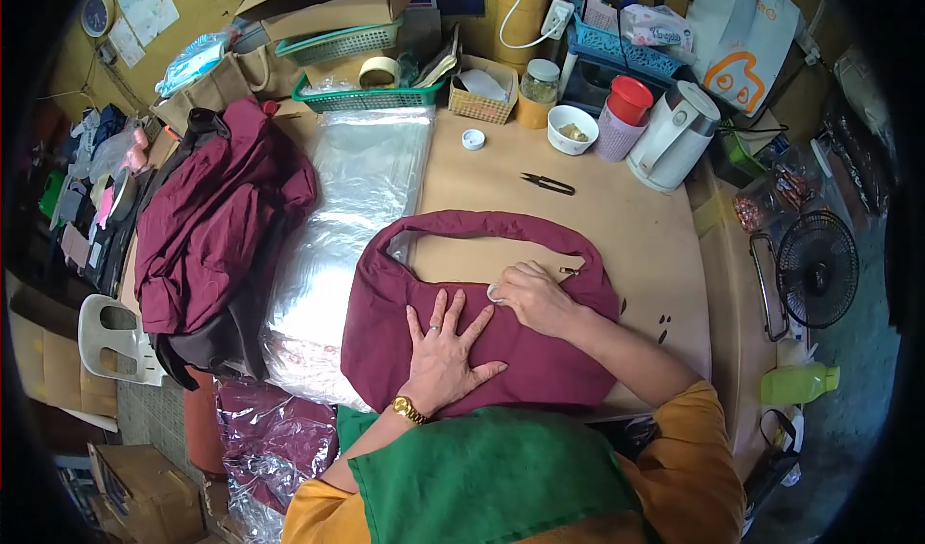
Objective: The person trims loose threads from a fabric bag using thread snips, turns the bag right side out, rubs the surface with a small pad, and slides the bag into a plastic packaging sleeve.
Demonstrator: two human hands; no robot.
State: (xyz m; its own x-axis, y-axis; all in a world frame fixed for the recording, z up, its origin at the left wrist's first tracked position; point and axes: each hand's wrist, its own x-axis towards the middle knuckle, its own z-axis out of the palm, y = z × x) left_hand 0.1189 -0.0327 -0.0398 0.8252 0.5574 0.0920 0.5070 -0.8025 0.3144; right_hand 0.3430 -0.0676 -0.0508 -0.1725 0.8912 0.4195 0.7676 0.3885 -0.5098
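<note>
A maroon fabric shoulder bag (568, 371) lies flat in front of me, its strap looping away towards the back of the table. My left hand (448, 351) rests on the bag with fingers spread, a gold watch on its wrist. Just below the bag's top edge, my right hand (530, 298) is closed on a small white piece (495, 294) pressed against the fabric; its kind is hidden by the fingers. A zipper pull (569, 270) shows at the right end of the opening. Beyond the strap lie black thread snips (547, 184).
Left of the bag are clear plastic bags (371, 168) and a heap of maroon and black fabric (222, 226). Along the back stand a green basket (376, 99), a glass jar (540, 83), a white bowl (572, 130) and an electric kettle (674, 134). A fan (817, 268) is at right.
</note>
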